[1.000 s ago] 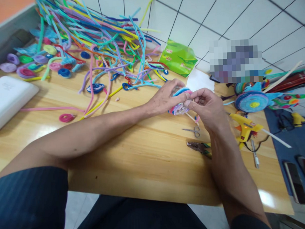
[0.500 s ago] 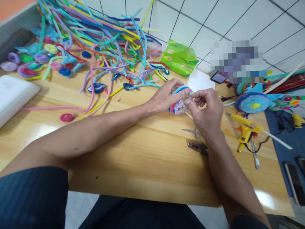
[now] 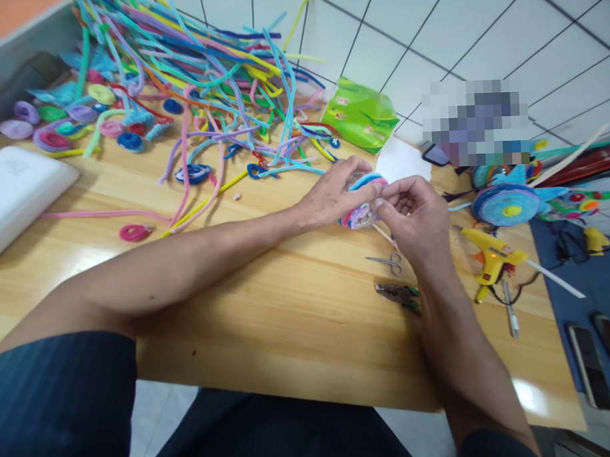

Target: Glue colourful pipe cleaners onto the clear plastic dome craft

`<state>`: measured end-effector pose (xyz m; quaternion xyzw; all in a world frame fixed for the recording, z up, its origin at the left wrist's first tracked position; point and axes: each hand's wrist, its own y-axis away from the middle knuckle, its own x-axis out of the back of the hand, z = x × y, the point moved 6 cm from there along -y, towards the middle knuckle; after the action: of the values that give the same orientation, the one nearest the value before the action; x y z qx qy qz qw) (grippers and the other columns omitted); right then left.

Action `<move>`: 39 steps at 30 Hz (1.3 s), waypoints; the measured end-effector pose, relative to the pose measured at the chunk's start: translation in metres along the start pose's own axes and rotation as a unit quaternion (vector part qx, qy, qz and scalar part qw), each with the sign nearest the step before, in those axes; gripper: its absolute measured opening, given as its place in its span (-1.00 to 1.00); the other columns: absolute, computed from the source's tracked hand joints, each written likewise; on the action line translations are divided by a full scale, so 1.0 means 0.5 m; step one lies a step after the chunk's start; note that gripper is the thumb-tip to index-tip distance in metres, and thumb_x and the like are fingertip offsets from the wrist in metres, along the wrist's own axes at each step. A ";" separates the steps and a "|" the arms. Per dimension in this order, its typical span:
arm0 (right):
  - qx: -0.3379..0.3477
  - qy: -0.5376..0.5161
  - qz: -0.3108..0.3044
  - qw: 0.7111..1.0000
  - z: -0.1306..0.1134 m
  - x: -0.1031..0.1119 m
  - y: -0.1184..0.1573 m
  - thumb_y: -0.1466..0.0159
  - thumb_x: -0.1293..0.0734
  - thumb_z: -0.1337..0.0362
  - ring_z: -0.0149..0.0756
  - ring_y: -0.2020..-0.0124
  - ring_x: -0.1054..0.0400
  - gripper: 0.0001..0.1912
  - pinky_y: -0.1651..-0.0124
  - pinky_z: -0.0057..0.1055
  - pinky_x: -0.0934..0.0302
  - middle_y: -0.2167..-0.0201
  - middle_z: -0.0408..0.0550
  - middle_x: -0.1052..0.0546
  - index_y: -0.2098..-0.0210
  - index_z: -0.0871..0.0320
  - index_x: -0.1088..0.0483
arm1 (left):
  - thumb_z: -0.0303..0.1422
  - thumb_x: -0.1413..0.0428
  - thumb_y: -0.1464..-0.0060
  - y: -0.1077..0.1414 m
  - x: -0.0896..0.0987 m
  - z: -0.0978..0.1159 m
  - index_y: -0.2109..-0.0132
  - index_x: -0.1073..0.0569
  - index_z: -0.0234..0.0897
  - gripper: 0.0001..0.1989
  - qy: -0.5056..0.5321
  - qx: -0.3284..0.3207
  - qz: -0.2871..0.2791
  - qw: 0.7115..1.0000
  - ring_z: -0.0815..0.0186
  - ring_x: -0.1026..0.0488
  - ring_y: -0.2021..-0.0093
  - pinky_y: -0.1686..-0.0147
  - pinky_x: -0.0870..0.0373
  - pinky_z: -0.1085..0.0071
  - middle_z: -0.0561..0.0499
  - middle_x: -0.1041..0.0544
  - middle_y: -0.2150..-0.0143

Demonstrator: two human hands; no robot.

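Note:
A coiled pipe-cleaner disc [image 3: 363, 216] in blue, pink and pale purple is held above the table. My left hand [image 3: 334, 195] is closed round its left side, the thumb lying across its face. At the right edge of the disc, the thumb and forefinger of my right hand [image 3: 418, 208] are pinched together; the exact bit between them is hidden. Small scissors [image 3: 390, 261] lie below the right hand. Pliers [image 3: 397, 295] rest by the right forearm, partly covered by it.
Loose pipe cleaners [image 3: 204, 65] heap up at the back left, with small coils near a white box [image 3: 23, 191]. A green packet [image 3: 360, 114] leans by the tiled wall. To the right are a yellow glue gun [image 3: 492, 258] and a finished blue fish [image 3: 507, 205].
My right hand has shifted slightly to the right, and more of the scissors and pliers shows. The disc has tilted a little, still held in the left hand.

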<state>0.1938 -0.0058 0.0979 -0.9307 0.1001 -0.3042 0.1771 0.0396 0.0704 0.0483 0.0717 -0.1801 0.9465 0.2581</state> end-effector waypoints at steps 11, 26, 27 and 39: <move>-0.078 -0.089 -0.064 0.991 0.037 0.006 -0.011 -0.18 -0.66 0.06 -0.30 0.42 -0.39 -0.66 0.39 -0.31 -0.36 0.41 -0.21 -0.51 0.27 -0.02 -0.48 | 0.08 -0.23 -0.43 0.005 -0.002 0.009 -0.18 -0.52 -0.20 -0.52 -0.038 -0.013 -0.001 0.999 0.02 -0.55 -0.33 -0.43 -0.49 0.02 -0.18 -0.64 -0.29; -0.041 -0.023 -0.019 0.999 0.019 -0.001 -0.003 -0.26 -0.63 0.20 -0.32 0.46 -0.32 -0.73 0.42 -0.32 -0.29 0.45 -0.24 -0.47 0.25 -0.05 -0.46 | 0.08 -0.21 -0.43 0.005 -0.003 0.002 -0.19 -0.50 -0.19 -0.52 -0.009 -0.005 0.003 1.000 0.04 -0.54 -0.34 -0.42 -0.49 0.03 -0.20 -0.61 -0.31; -0.038 -0.030 -0.018 0.999 0.019 -0.001 -0.003 -0.26 -0.63 0.18 -0.31 0.46 -0.32 -0.72 0.42 -0.31 -0.29 0.46 -0.24 -0.47 0.24 -0.05 -0.46 | 0.09 -0.20 -0.43 0.005 -0.002 0.002 -0.18 -0.50 -0.19 -0.53 -0.005 -0.004 0.004 1.000 0.04 -0.55 -0.33 -0.42 -0.49 0.03 -0.20 -0.61 -0.31; -0.034 -0.061 -0.024 0.997 0.007 0.003 -0.007 -0.28 -0.58 0.06 -0.27 0.43 -0.34 -0.76 0.34 -0.27 -0.31 0.43 -0.21 -0.48 0.23 -0.04 -0.48 | 0.07 -0.20 -0.43 0.005 0.001 0.006 -0.14 -0.49 -0.20 -0.55 -0.001 -0.004 0.009 1.000 0.06 -0.55 -0.30 -0.41 -0.49 0.04 -0.18 -0.63 -0.26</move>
<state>0.1973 -0.0021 0.0973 -0.9552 0.0767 -0.2473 0.1436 0.0380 0.0675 0.0505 0.0701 -0.1845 0.9479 0.2499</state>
